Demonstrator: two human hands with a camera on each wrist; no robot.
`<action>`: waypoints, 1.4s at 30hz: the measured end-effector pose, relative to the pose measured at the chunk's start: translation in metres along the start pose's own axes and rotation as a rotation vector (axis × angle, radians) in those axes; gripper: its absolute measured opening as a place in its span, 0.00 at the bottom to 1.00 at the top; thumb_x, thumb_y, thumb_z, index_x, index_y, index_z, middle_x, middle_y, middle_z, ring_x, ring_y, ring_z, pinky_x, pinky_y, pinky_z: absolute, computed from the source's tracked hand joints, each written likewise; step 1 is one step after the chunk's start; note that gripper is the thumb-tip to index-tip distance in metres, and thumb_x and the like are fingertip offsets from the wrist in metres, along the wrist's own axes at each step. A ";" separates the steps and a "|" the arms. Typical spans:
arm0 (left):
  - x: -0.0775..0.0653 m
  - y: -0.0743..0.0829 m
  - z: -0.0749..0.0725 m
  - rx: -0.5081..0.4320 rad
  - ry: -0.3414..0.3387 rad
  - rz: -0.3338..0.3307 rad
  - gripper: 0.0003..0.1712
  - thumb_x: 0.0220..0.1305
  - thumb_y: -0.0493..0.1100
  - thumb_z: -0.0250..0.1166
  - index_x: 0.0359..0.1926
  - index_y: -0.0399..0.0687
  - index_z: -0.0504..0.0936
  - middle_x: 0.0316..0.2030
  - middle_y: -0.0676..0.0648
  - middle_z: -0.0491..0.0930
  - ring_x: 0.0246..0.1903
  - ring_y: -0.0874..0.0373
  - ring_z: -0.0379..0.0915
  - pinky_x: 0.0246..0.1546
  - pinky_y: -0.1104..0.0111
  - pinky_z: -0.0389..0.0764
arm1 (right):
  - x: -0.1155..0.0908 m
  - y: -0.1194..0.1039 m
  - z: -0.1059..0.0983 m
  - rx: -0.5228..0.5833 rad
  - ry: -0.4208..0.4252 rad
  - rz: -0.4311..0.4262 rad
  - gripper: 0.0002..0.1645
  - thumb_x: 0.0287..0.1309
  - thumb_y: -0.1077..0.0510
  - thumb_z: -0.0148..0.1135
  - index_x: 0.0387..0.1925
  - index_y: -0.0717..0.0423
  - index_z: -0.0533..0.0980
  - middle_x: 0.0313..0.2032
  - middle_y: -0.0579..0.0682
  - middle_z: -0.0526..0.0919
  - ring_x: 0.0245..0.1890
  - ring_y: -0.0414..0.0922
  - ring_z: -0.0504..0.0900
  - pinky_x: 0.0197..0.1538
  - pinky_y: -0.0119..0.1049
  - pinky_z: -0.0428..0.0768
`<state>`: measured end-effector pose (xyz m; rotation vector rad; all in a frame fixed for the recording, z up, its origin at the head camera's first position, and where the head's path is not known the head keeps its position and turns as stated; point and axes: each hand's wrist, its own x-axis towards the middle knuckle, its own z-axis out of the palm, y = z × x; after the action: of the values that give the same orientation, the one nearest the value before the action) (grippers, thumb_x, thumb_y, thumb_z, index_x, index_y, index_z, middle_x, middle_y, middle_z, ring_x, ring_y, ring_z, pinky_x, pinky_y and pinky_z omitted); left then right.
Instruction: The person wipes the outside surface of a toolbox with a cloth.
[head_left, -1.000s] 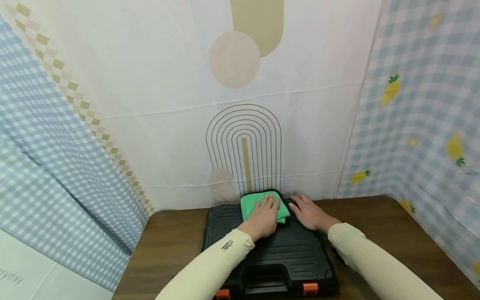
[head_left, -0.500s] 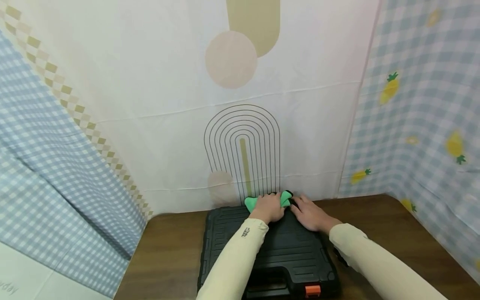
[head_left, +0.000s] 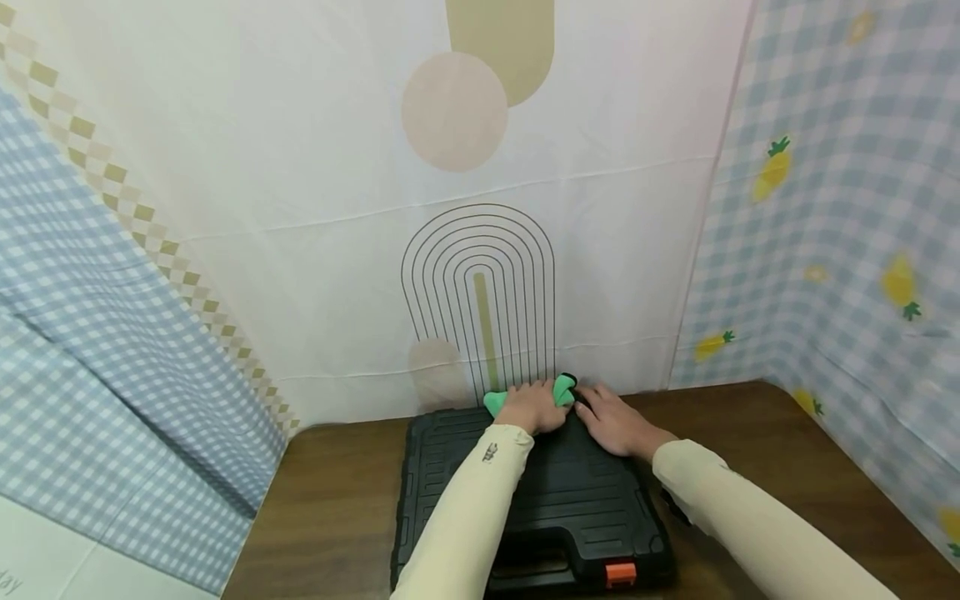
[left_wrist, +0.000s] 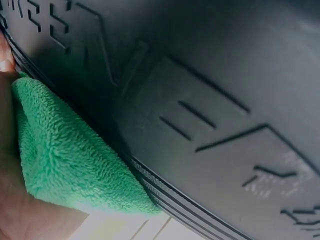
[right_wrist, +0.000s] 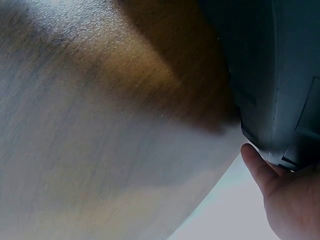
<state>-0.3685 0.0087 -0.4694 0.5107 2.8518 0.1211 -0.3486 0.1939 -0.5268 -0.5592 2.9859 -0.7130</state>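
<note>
A black plastic tool case (head_left: 585,492) lies flat on the table, its handle and an orange latch facing me. At its far edge my left hand (head_left: 531,408) grips a bunched green cloth (head_left: 565,390) with dark edging. In the left wrist view, the fluffy cloth (left_wrist: 70,150) lies against the ribbed rim of the case (left_wrist: 215,115), partly covering the hand (left_wrist: 20,200). My right hand (head_left: 615,423) rests on the far right corner of the case. One finger (right_wrist: 257,165) extends beside that corner in the right wrist view; the other fingers are mostly hidden.
The brown wooden table (head_left: 330,500) extends on both sides of the case. A printed white curtain (head_left: 337,292) hangs right behind its far edge. Checked curtains (head_left: 817,233) close in the sides. My left sleeve covers part of the case.
My left hand has moved to the far edge of the case, going from lying flat on the spread cloth to gripping it bunched. The right hand stays in place.
</note>
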 end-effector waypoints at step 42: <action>-0.075 -0.196 0.022 -0.503 0.172 -0.240 0.43 0.78 0.59 0.51 0.75 0.27 0.56 0.68 0.23 0.66 0.67 0.30 0.64 0.65 0.40 0.69 | -0.003 -0.007 -0.002 0.007 -0.013 0.055 0.54 0.68 0.22 0.41 0.77 0.58 0.60 0.71 0.66 0.63 0.67 0.67 0.68 0.62 0.69 0.69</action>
<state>-0.3601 -0.2001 -0.4980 0.0548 2.8565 0.8441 -0.3440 0.1900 -0.5220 -0.4768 2.9725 -0.7128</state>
